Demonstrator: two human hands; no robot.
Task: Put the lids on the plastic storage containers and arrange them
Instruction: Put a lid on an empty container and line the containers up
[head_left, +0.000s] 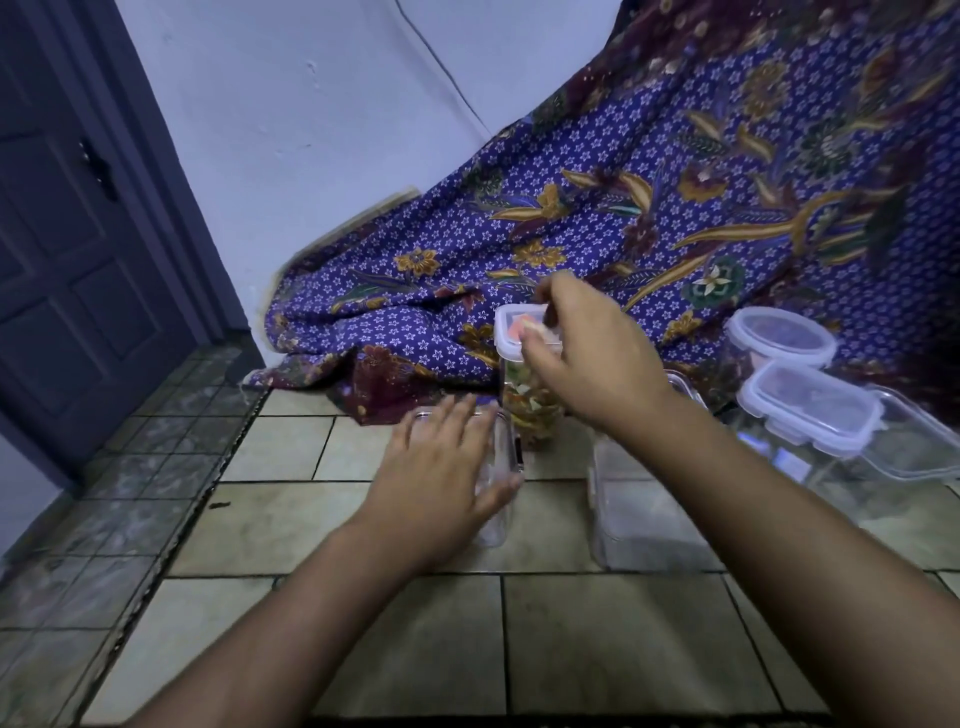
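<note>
Clear plastic, white-rimmed at the top: a tall container (532, 415) stands on the tiled floor (415, 649), just at the hem of a draped batik cloth (675, 208). It is packed with colourful pieces that I cannot identify. Its snap lid (511, 332) sits on top. The right hand (587, 358) reaches over that lid from the right, with the fingers bent down and pinching its near edge. They are blurred, so I cannot tell exactly where each fingertip lands.

Touching the tall container on its left is an open container (501, 467), clear and without a lid. The left hand (441, 478) lies flat over its mouth, fingers straight and slightly spread, the thumb running down its near right corner.

Under the right forearm stands another clear empty tub (639, 509), also without a lid. Further right, against the cloth, a round container (779, 338) has its lid clipped on. A rectangular container (810, 410) just in front of it is closed too. Beside that one lies a larger clear plastic piece (914, 447); I cannot tell whether it is a lid or a tub.

A pale wall (311, 104) rises behind the cloth, and a dark panelled door (67, 260) stands at the far left.
</note>
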